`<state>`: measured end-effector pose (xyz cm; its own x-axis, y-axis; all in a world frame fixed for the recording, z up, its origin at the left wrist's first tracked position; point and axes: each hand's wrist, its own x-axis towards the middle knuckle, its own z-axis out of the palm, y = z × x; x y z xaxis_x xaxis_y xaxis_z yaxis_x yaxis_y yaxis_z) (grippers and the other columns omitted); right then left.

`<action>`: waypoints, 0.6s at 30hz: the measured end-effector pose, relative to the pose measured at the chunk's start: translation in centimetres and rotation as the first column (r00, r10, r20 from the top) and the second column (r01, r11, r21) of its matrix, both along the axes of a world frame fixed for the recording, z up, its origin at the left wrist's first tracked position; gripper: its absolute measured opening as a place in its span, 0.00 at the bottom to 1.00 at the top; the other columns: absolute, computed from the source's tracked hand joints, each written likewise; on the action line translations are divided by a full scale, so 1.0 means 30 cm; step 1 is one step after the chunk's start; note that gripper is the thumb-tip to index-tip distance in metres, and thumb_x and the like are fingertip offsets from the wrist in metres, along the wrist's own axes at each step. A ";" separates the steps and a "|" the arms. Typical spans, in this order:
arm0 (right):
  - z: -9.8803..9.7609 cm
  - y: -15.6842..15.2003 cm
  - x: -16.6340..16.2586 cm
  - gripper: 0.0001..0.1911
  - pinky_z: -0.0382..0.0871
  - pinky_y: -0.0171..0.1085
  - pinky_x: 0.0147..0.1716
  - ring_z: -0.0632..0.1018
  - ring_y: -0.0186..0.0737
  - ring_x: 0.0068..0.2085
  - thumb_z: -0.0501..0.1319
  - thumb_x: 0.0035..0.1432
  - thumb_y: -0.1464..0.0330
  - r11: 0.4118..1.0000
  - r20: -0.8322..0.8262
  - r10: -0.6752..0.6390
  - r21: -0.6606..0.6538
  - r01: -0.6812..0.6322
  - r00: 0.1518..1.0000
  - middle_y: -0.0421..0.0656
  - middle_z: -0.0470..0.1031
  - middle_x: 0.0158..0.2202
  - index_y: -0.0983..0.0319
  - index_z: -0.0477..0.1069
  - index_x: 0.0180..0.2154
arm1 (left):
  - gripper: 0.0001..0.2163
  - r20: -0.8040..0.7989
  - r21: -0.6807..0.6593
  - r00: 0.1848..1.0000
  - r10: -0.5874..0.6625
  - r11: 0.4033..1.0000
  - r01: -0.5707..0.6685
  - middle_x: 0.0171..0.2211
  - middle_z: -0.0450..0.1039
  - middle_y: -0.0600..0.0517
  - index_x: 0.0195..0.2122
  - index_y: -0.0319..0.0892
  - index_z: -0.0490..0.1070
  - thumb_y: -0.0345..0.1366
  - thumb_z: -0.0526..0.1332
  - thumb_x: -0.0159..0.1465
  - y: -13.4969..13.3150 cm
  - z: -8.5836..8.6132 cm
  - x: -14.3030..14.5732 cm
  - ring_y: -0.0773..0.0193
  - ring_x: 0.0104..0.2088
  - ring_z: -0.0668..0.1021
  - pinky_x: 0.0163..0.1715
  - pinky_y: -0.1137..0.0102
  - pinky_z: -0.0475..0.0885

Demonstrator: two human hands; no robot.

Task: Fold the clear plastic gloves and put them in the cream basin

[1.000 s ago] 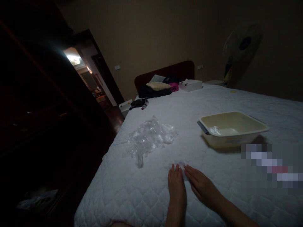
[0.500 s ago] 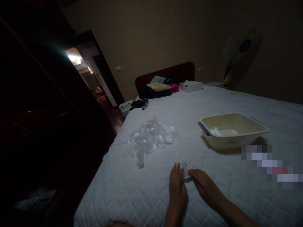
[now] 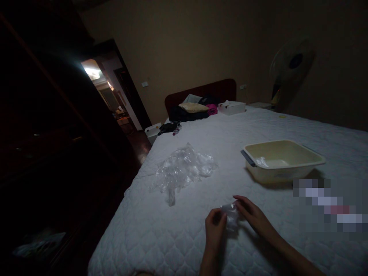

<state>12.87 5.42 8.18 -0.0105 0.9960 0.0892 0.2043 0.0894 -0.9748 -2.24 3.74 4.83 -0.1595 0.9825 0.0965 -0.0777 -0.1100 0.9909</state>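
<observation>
A small clear plastic bag (image 3: 231, 215) is stretched between my two hands, just above the quilted white bed cover (image 3: 143, 237). My left hand (image 3: 215, 221) pinches its left edge between thumb and curled fingers. On the other side, my right hand (image 3: 250, 212) grips the upper right edge with the thumb and a finger, its forefinger reaching out past the plastic. A loose heap of clear plastic bags (image 3: 184, 168) lies on the bed beyond my left hand. Behind my right hand stands a cream plastic basin (image 3: 284, 170) with grey handles, with a bit of clear plastic inside.
A blurred-out patch (image 3: 330, 205) covers something on the bed at the right. Toward the headboard (image 3: 230, 87) are a pillow (image 3: 193, 107), dark clothes and a white box (image 3: 231, 107). A fan (image 3: 294, 61) stands at the back right; the bed's left side drops to a dark floor.
Both hands have lifted the small plastic bag slightly off the bed cover. The left fingers have curled into a pinch, and the right hand has shifted a little right and up.
</observation>
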 end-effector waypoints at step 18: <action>-0.002 0.022 -0.016 0.24 0.67 0.37 0.27 0.74 0.41 0.28 0.62 0.41 0.49 0.984 -0.202 0.060 -0.154 -0.092 0.978 0.42 0.73 0.25 0.62 0.71 0.31 | 0.18 0.156 -0.153 0.968 -0.198 0.963 0.221 0.20 0.70 0.52 0.26 0.35 0.72 0.48 0.68 0.46 -0.013 -0.017 0.019 0.68 0.22 0.71 0.25 0.74 0.65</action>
<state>12.38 6.07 8.11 -0.0852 0.9942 -0.0654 0.0069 -0.0651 -0.9979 -1.68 3.36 4.33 0.0516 0.9953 -0.0814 -0.2179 0.0908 0.9717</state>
